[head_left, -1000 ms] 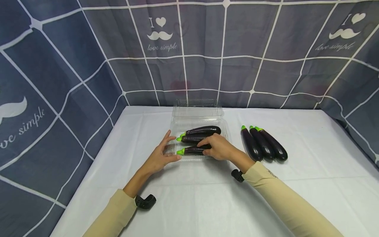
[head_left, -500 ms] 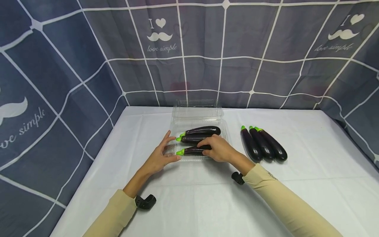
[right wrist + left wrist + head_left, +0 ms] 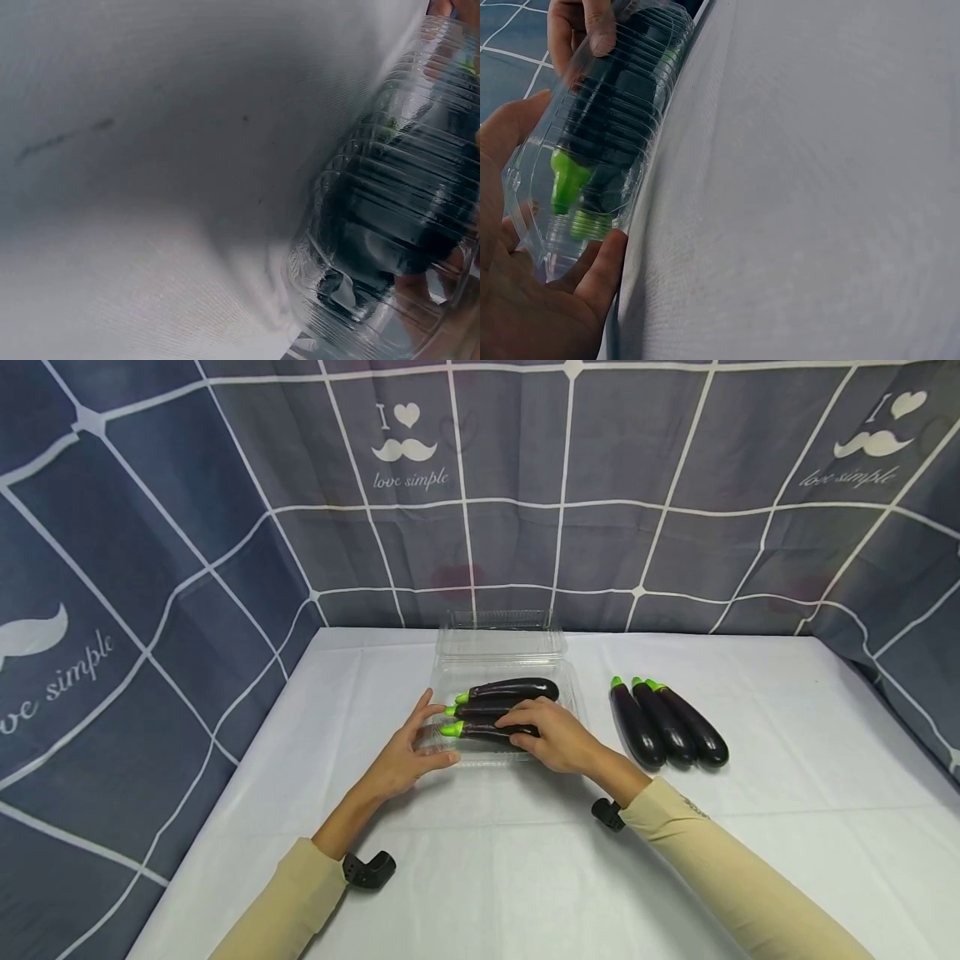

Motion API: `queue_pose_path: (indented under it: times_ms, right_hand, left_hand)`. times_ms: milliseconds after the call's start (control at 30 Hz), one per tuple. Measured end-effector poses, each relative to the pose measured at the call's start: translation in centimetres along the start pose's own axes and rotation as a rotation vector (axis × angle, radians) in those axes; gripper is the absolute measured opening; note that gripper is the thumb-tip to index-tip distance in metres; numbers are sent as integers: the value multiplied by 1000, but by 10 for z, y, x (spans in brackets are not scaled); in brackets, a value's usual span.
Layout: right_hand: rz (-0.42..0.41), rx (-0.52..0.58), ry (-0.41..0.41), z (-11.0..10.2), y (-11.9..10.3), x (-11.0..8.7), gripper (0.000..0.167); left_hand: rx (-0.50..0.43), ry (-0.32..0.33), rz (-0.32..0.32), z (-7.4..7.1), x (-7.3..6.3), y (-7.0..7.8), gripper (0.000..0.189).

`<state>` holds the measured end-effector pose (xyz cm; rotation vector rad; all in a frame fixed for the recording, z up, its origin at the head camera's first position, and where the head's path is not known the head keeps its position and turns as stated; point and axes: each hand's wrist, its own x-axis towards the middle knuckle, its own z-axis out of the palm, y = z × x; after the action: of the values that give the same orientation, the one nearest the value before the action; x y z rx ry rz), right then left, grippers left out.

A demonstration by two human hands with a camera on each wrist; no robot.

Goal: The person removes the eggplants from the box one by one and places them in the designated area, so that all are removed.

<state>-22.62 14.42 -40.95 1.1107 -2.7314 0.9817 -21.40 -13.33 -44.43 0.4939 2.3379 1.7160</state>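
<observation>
A clear plastic clamshell container (image 3: 573, 681) lies with its lid raised at the back. In it are several eggplants on their sides, green stems to the left: a back eggplant (image 3: 517, 687), a middle eggplant (image 3: 487, 711) and a front eggplant (image 3: 476, 732). My right hand (image 3: 555, 735) grips the front eggplant near its thick end, covering that part. Thumb and fingers of my left hand (image 3: 401, 762) hold the container's left end. In the left wrist view, green stems show through the ribbed wall between its thumb and fingers.
To the right of the container, three more eggplants (image 3: 667, 727) lie side by side on the white tablecloth (image 3: 480, 860). A dark grey checked curtain (image 3: 517, 552) hangs along the back and sides. Each wrist carries a black camera mount (image 3: 369, 870).
The front eggplant has moved back and slightly left, up against the middle one, with my right hand still gripping it. My left hand stays in place.
</observation>
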Motion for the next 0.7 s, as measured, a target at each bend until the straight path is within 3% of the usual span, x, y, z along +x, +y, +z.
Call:
queue_pose_path:
  times_ms: [700]
  right_hand:
    - [8,54,56,-17,-8,4,29]
  left_hand:
    - [-10,-1,12,-1,-1,-2,77]
